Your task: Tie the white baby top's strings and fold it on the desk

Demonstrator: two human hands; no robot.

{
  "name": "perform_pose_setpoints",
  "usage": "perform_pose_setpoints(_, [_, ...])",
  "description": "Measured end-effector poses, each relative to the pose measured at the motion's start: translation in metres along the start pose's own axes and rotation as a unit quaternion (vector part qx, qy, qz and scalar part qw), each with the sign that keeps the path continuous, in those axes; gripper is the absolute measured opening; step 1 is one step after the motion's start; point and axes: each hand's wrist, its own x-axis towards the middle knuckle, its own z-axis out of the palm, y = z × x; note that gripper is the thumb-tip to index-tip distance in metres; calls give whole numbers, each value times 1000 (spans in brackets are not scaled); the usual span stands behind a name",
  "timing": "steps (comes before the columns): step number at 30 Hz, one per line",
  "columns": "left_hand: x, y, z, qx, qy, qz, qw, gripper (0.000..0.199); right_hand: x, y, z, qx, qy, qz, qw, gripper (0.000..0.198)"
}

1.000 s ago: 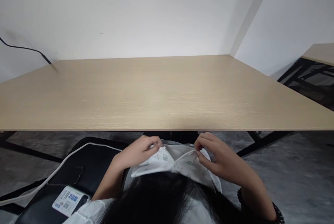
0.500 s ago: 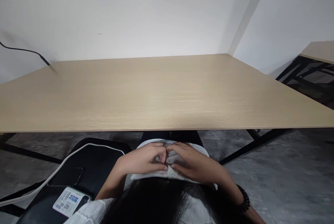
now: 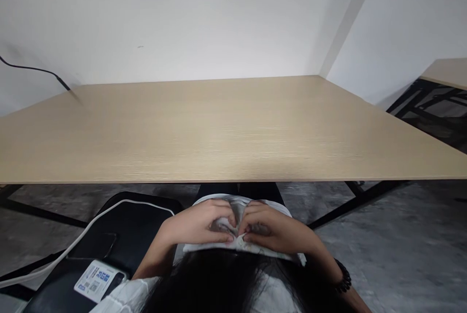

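Observation:
Both hands are low over my lap, below the table's front edge, at a white shirt (image 3: 235, 210) with a faint pattern. From the left reaches my left hand (image 3: 199, 223), fingers curved and a gap between thumb and forefinger, beside the cloth. My right hand (image 3: 272, 228) has its thumb and forefinger drawn together at a fold of the shirt near the hem. The fingertips of the two hands are close to each other but apart. A dark beaded bracelet (image 3: 344, 276) circles the right wrist. Dark hair hangs in front of the lower part of the shirt.
A wood-coloured table (image 3: 219, 128) spans the view, with white partitions (image 3: 219, 26) behind it. At left stands a black chair (image 3: 131, 235) bearing a white cable (image 3: 91, 223) and a white card-like item with blue print (image 3: 97, 281). A black cable (image 3: 40, 69) hangs at far left.
My right forefinger has curled in towards the thumb, and cloth now shows between them. The left hand has shifted only slightly, its forefinger a little further from the right hand.

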Motion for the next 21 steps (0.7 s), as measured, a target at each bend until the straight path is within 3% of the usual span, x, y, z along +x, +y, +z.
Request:
perform_pose_setpoints(6, [5, 6, 6, -18, 13, 26, 999, 23, -6, -9, -5, -56, 102, 19, 993, 9])
perform_pose_setpoints(13, [12, 9, 13, -36, 126, -82, 988, 29, -4, -19, 0, -107, 207, 73, 970, 8])
perform_pose_setpoints(21, [8, 7, 12, -49, 239, -125, 962, 34, -16, -29, -13, -41, 219, 26, 974, 8])
